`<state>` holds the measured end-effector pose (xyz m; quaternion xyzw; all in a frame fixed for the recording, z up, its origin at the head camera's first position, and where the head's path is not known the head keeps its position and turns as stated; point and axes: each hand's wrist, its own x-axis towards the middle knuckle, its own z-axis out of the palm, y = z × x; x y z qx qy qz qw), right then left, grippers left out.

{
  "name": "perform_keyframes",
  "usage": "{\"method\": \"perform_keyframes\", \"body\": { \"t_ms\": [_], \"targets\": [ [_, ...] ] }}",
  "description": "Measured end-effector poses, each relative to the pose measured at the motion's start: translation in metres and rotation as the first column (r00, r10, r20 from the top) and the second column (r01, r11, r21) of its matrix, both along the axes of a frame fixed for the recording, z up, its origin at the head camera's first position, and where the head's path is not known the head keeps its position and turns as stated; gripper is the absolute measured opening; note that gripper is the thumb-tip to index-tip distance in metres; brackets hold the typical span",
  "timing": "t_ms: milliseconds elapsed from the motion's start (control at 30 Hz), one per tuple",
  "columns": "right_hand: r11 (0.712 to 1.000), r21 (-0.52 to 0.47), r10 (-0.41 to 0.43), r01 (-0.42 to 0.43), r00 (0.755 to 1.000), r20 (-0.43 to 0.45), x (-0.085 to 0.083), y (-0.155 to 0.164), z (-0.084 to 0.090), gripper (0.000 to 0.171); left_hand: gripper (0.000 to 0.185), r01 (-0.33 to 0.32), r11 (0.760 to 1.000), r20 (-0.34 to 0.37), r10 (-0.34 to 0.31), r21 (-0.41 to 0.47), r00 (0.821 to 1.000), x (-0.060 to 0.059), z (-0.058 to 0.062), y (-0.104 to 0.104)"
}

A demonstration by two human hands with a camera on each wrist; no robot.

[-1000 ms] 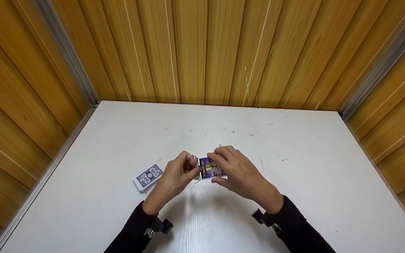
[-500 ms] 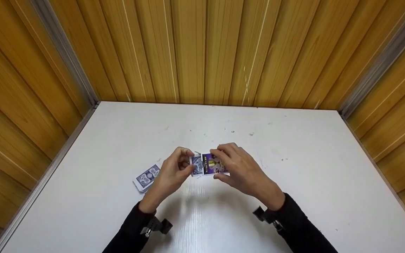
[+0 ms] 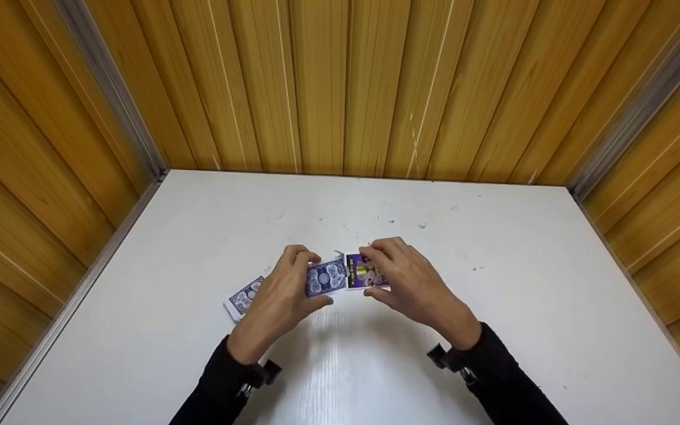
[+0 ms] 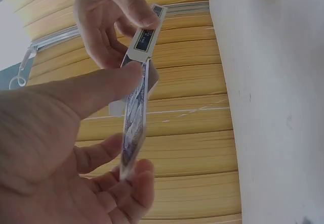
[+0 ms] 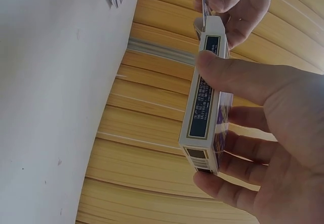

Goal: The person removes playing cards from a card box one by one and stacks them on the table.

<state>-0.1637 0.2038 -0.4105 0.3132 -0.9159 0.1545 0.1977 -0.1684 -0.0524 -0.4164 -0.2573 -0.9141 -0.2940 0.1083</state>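
My right hand (image 3: 414, 289) grips a purple and white card box (image 3: 355, 273), thumb on one narrow side and fingers on the other. The box's left end is open, and a small flap sticks up there. Blue-backed playing cards (image 3: 325, 277) extend from that end, tilted a little against the box. How many there are cannot be told. My left hand (image 3: 284, 292) holds these cards by their edges; in the left wrist view the thumb lies near the box end and the curled fingers touch the cards' (image 4: 134, 115) far end.
Another stack of blue-backed playing cards (image 3: 244, 298) lies on the white table (image 3: 493, 307), partly hidden behind my left hand. Small bits of debris (image 3: 422, 226) are scattered farther back. Wood-patterned walls (image 3: 340, 88) enclose the table on three sides.
My left hand has moved left from the box opening, drawing blue-backed cards out; far more of their backs shows now. My right hand and the box have shifted slightly right.
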Motion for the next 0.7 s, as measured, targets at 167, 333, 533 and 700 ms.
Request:
{"method": "perform_keyframes", "body": {
  "t_ms": [167,333,533,700],
  "targets": [
    [1.000,0.024,0.020,-0.020,1.000,-0.009,0.001,-0.004,-0.003,0.070,0.071,-0.032,0.993,-0.145,0.015,-0.113,0.989,0.004,-0.008,0.005],
    [0.999,0.028,0.017,-0.017,1.000,-0.011,0.001,-0.003,-0.003,0.070,0.069,-0.037,0.981,-0.192,0.000,-0.190,0.981,0.005,-0.009,0.006],
    [1.000,-0.018,-0.013,0.014,1.000,0.004,0.000,0.003,0.001,0.069,0.069,-0.071,0.976,-0.182,0.034,-0.203,0.983,0.005,0.001,-0.002],
    [0.999,-0.036,-0.038,0.039,0.999,0.021,-0.002,0.008,0.004,0.068,0.066,-0.106,0.989,-0.156,0.089,-0.099,0.984,0.001,0.008,-0.013]
  ]
}}
